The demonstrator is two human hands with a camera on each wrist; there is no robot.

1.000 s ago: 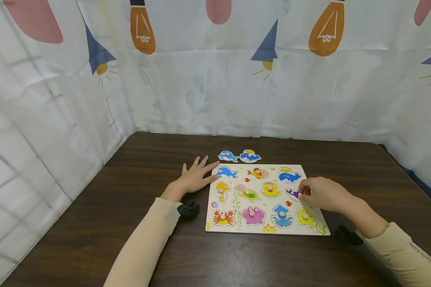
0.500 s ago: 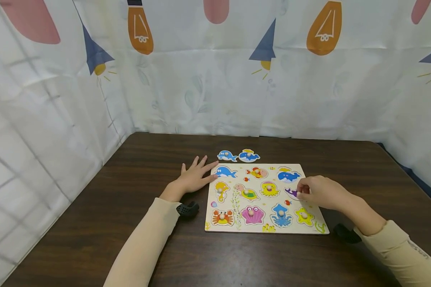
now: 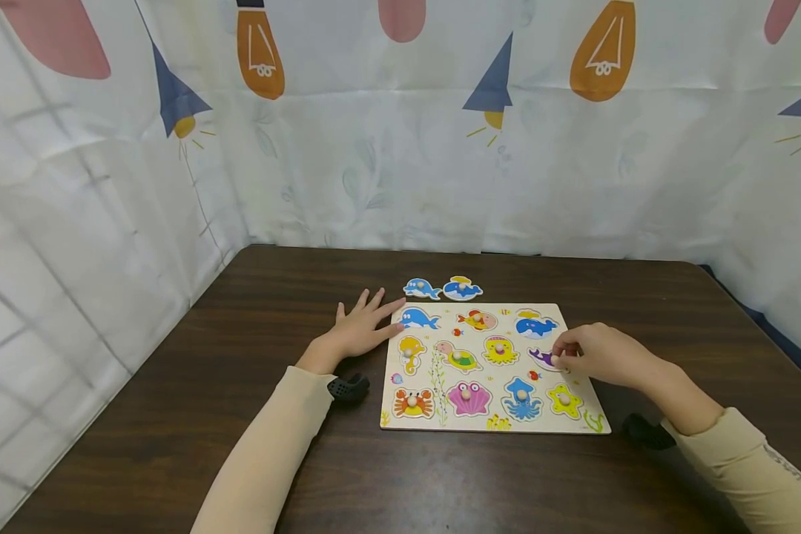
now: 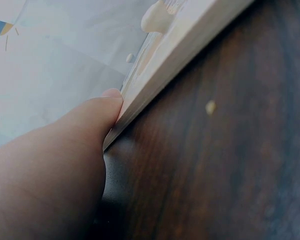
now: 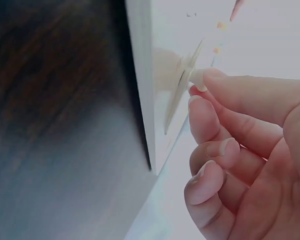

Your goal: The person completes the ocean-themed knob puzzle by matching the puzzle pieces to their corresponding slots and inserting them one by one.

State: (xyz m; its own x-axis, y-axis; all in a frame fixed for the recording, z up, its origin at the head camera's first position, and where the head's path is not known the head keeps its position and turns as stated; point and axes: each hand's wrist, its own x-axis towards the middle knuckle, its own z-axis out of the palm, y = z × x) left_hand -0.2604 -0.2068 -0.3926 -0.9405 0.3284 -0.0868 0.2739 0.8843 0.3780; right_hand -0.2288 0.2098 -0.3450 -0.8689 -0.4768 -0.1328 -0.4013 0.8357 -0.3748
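Note:
My right hand is at the right side of a pale wooden peg puzzle board. Its thumb and forefinger pinch the small knob of a thin puzzle piece, which lies slightly tilted against the board in the right wrist view. A purple whale shape shows beside the fingertips, partly covered by them. My left hand lies with spread fingers at the board's left edge, thumb and forefinger touching its upper left corner. In the left wrist view the thumb presses on the board's edge.
Two loose whale pieces, a light blue one and a blue one with a yellow top, lie behind the board. Knobbed pieces such as the crab, shell and starfish sit in it. A patterned curtain backs the dark table.
The right hand shifts very slightly at the purple whale shape, still pinching. The left hand stays on the board's edge, and the loose pieces have not moved.

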